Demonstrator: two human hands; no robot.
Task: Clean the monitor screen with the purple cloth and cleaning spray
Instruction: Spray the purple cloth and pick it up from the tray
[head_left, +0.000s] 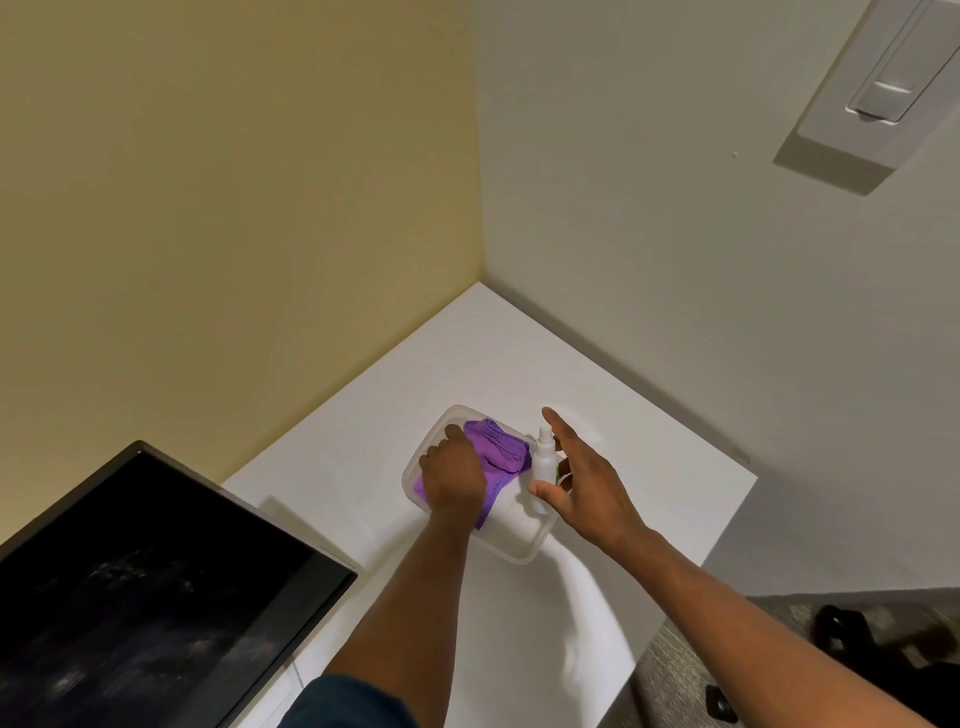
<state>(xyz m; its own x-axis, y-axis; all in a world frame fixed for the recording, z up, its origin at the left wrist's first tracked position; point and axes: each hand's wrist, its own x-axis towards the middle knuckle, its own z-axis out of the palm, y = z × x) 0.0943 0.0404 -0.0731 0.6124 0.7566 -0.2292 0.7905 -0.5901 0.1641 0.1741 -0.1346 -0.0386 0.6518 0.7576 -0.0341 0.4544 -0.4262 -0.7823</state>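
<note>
Left hand (453, 475) presses down on the purple cloth (497, 449) inside the clear tray (511, 543), grip hidden; right hand (582, 486) spread wide around the white spray bottle (545, 457) standing in the tray; dark monitor (156, 571) at left on the tabletop (519, 358).

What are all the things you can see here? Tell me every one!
Purple cloth: one, purple, crumpled inside the tray.
Clear plastic tray: one, see-through, on the white table near the corner.
Small white spray bottle: one, white, upright at the tray's right edge.
Flat black monitor: one, black, smudged screen, lower left.
White table: one, white, set into the wall corner.
Walls: two, yellowish on the left, off-white on the right.
White wall fixture: one, upper right.
Dark objects on the grey carpet: unclear, lower right.
Left hand: on the cloth.
Right hand: fingers spread, next to the bottle.
</note>
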